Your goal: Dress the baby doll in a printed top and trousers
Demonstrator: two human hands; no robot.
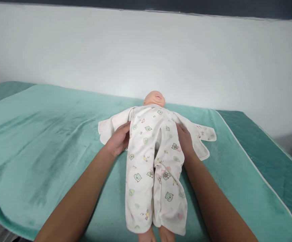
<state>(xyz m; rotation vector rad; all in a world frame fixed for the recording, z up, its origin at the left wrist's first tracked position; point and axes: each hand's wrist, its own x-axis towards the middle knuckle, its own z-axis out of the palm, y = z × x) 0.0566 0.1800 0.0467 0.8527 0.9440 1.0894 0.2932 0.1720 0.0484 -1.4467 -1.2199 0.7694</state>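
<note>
A baby doll (154, 97) lies on its back, head far from me and feet (147, 236) closest. White baby pants (142, 174) with green bear prints cover its legs and reach high over its torso. Beneath lies a white baby shirt (198, 148), spread open with its sleeves out to both sides. My left hand (120, 139) grips the left side of the pants, its fingertips tucked behind the cloth. On the opposite side, my right hand (185, 138) is closed at the pants' edge, with most fingers hidden by fabric.
A green plush blanket (47, 144) covers the surface, rumpled on the left. A darker green cover (261, 151) shows along the right. The white wall (146, 53) rises just behind the doll's head.
</note>
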